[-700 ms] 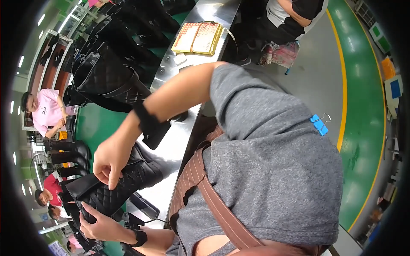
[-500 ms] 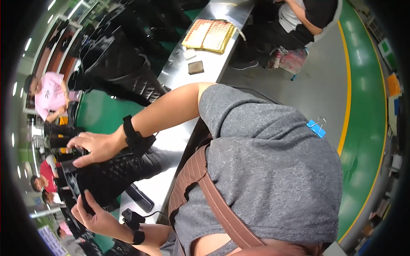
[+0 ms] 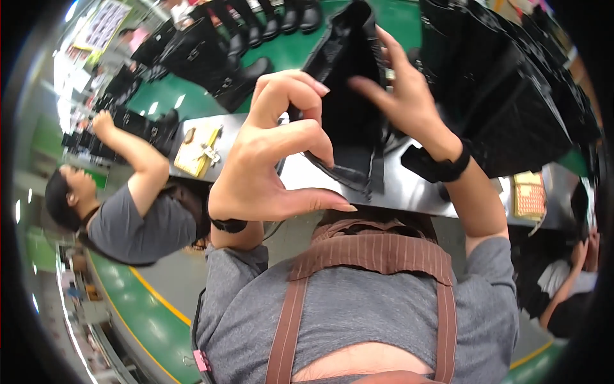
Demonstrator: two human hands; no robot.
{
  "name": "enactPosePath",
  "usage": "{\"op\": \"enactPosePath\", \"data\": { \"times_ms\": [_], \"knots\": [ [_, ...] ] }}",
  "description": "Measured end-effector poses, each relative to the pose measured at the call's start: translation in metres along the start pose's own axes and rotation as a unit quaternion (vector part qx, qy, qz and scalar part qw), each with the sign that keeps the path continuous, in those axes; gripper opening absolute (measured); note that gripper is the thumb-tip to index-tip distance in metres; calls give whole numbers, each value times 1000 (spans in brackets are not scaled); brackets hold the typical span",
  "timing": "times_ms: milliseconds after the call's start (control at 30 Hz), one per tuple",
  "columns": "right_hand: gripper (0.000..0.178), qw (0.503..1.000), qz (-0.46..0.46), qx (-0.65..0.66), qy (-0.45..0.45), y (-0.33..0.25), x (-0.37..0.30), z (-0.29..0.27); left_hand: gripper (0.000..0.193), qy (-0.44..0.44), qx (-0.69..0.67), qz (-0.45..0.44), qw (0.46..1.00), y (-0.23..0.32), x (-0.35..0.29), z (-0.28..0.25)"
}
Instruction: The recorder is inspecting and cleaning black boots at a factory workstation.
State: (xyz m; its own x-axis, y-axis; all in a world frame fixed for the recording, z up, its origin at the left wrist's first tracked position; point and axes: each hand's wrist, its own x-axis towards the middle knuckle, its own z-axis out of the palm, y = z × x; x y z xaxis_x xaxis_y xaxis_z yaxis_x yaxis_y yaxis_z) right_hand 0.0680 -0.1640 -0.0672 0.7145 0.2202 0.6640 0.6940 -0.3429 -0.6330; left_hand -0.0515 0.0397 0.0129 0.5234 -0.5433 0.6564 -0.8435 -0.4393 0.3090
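A black boot (image 3: 348,141) is in front of me above the metal bench, its shaft opening turned up toward me. My right hand (image 3: 412,105) is closed on the shaft's right rim, thumb toward the inside and fingers along the outer side; the thumb is blurred. Against the shaft's left side, my left hand (image 3: 268,150) is raised with the fingers bent and spread. Its thumb stretches out apart from the index finger, whose tip comes close to the boot's lower rim. Nothing shows between them. The boot's foot is hidden.
Tall black boots (image 3: 492,89) crowd the right, and several more (image 3: 256,29) stand on the green surface (image 3: 297,48) beyond. The metal bench (image 3: 416,192) crosses behind my hands. A co-worker (image 3: 144,211) sits at left beside yellow papers (image 3: 197,150); another stack (image 3: 529,195) lies at right.
The view has swung round, bringing the boot from the left to the middle. Its opening now faces up. My left hand's fingers are bent and spread; my right hand has moved onto the rim.
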Motion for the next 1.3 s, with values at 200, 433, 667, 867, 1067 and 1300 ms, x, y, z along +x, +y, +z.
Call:
{"op": "enactPosePath", "data": {
  "times_ms": [200, 433, 667, 867, 1067, 1300],
  "knots": [
    [39, 988, 80, 128, 26, 0, 8, -11, 50, -40, 152, -116, 981, 18, -16, -48],
    [30, 946, 124, 295, 54, 6, -4, -12, 36, -141, 62, 45, 987, 15, -49, -55],
    [27, 929, 118, 349, 48, 5, -9, -12, 29, -133, 36, 126, 982, 3, -48, -59],
    [34, 983, 170, 50, 56, 42, -13, -21, 26, -61, 80, 23, 995, -10, -36, -39],
    [48, 999, 14, 8, -31, 84, -1, -24, 34, 308, 290, -45, 905, -50, 13, 34],
    [51, 992, 55, -55, -97, 86, -18, -20, 102, 426, 110, -116, 891, -74, 11, 47]
  ]
}}
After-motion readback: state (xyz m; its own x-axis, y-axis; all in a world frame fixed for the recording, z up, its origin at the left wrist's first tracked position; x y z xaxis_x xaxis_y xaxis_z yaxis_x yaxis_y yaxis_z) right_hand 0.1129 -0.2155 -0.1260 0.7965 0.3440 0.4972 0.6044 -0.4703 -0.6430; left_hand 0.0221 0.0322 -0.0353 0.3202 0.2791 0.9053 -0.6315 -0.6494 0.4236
